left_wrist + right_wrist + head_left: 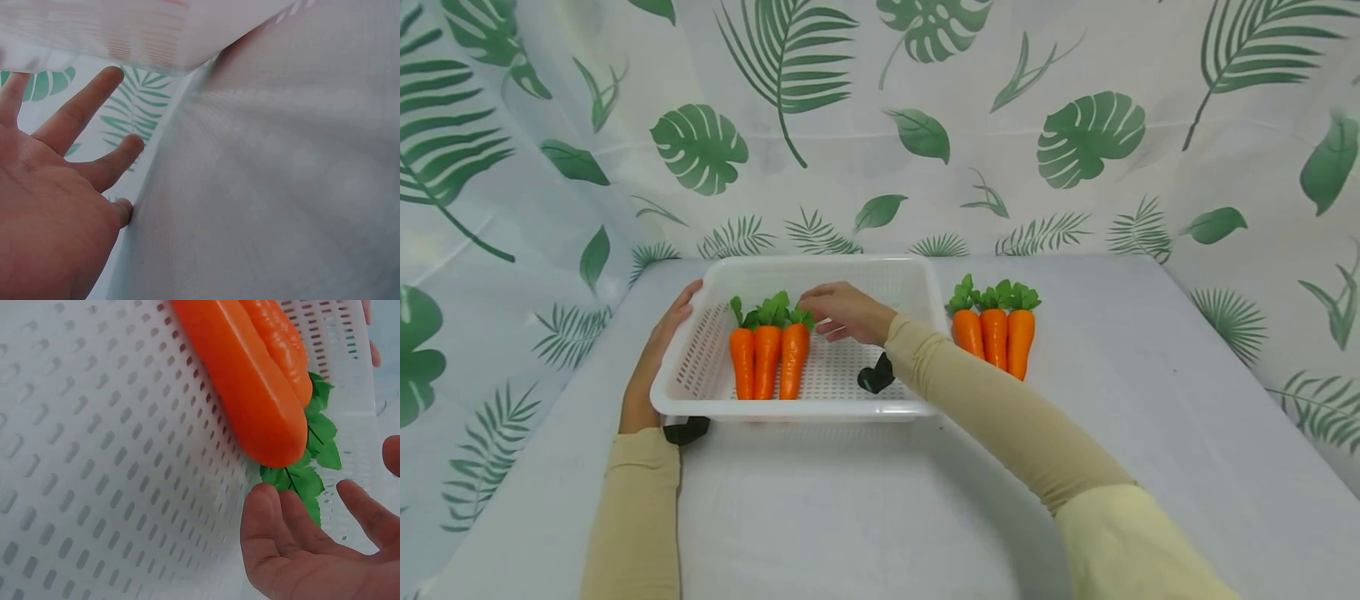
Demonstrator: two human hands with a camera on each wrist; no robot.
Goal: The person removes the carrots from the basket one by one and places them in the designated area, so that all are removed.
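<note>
In the head view, a white perforated basket [820, 408] holds three orange carrots [767, 358] with green leaves, side by side at its left. The left hand [650, 358] lies along the basket's left outer wall; the left wrist view shows the left hand [56, 212] with fingers extended and spread below the basket's rim. Inside the basket, the right hand [853, 312] is at the leafy top of the rightmost carrot. Its fingers are loosely bent beside the leaves [306, 481] in the right wrist view, where the right hand [319, 569] has no carrot in its grip.
Three more carrots [994, 337] lie on the table [1112, 375] right of the basket, partly hidden by the right forearm. Dark wrist devices show at the right wrist [876, 375] and left wrist [687, 430]. A leaf-patterned cloth [850, 183] hangs behind.
</note>
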